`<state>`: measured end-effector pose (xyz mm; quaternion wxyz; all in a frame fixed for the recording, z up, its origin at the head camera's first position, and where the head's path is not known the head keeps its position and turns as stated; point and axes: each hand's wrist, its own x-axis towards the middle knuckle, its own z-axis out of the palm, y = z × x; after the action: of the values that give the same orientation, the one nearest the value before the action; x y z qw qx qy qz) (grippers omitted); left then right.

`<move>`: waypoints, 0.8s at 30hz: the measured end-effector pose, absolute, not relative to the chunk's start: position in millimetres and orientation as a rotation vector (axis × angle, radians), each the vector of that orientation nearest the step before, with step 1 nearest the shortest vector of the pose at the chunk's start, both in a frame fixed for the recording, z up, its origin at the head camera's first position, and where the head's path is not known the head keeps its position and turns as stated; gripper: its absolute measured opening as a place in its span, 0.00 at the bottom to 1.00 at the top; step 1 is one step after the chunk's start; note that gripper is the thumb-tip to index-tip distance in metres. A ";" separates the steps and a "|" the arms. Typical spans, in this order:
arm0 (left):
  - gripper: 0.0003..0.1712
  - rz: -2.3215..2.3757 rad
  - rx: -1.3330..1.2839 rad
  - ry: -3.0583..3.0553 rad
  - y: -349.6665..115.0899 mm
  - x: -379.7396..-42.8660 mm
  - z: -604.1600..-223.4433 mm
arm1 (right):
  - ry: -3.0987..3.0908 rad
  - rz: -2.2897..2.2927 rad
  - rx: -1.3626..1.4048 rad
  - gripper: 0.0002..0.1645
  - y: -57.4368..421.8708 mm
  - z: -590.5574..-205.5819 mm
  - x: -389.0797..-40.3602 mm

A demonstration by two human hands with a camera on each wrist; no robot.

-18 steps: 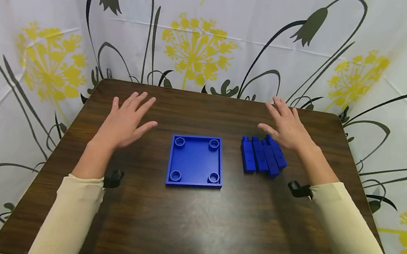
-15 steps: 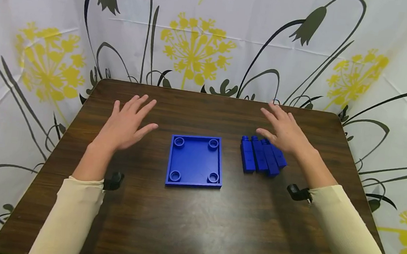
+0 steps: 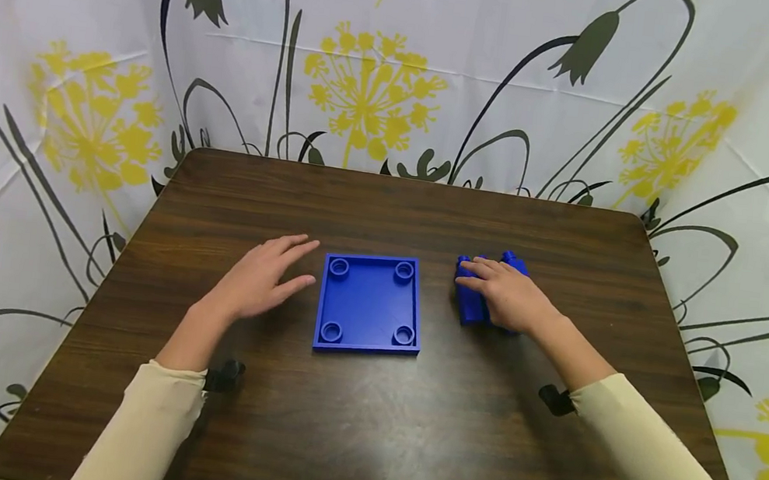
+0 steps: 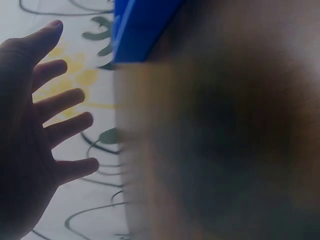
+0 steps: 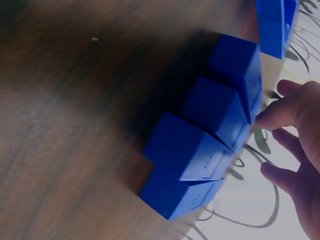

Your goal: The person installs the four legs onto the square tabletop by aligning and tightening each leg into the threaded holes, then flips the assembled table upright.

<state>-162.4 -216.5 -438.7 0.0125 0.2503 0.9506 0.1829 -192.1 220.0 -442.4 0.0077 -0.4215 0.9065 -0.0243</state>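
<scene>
Left hand (image 3: 255, 280) spread, and just right of it lies the blue tray (image 3: 369, 305), a round socket (image 3: 339, 268) in each corner! Right hand (image 3: 512, 296), fingers loosely apart, is over four blue blocks (image 5: 195, 145); touching or not, I cannot tell.

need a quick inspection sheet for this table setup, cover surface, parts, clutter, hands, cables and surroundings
surface: dark wood-grain table, with a glossy reflection near the front
job's things: square blue tray with a round socket near each corner; four blue blocks lying side by side to its right, partly covered by a hand in the head view
clutter: one small pale speck on the tabletop
grippers: left hand fingers extended beside the tray, holding nothing; right hand over the blocks, contact unclear
cables: nothing seen
surroundings: white curtain printed with yellow and dark flowers
</scene>
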 end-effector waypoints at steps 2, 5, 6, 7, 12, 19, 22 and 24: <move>0.36 0.585 0.783 2.926 -213.3 -157.9 -446.6 | 2.812 -0.017 -1.333 0.35 218.6 -446.0 -190.8; 0.36 0.599 0.776 2.886 -209.3 -151.9 -457.9 | 2.786 0.046 -1.333 0.35 216.3 -449.6 -189.5; 0.37 0.603 0.772 2.876 -208.1 -150.2 -461.4 | 2.782 0.058 -1.333 0.35 215.7 -450.3 -189.2; 0.38 0.611 0.766 2.866 -207.1 -148.7 -464.3 | 2.780 0.064 -1.331 0.35 215.1 -450.8 -188.8; 0.40 0.644 0.746 2.837 -201.1 -143.9 -475.5 | 2.766 0.075 -1.327 0.35 212.2 -450.1 -186.4; 0.42 0.620 0.728 2.826 -197.1 -139.6 -486.6 | 2.719 0.113 -1.300 0.34 208.3 -450.9 -183.8; 0.41 0.639 0.698 2.820 -197.6 -137.6 -487.8 | 2.725 0.120 -1.327 0.32 207.3 -453.5 -183.5; 0.41 0.646 0.674 2.816 -198.8 -136.3 -488.2 | 2.732 0.119 -1.368 0.31 206.5 -455.9 -184.0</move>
<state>-136.3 -198.8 -488.2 0.0874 0.2262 0.9455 0.2171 -184.0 206.5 -455.9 0.0421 -0.4470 0.8927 0.0388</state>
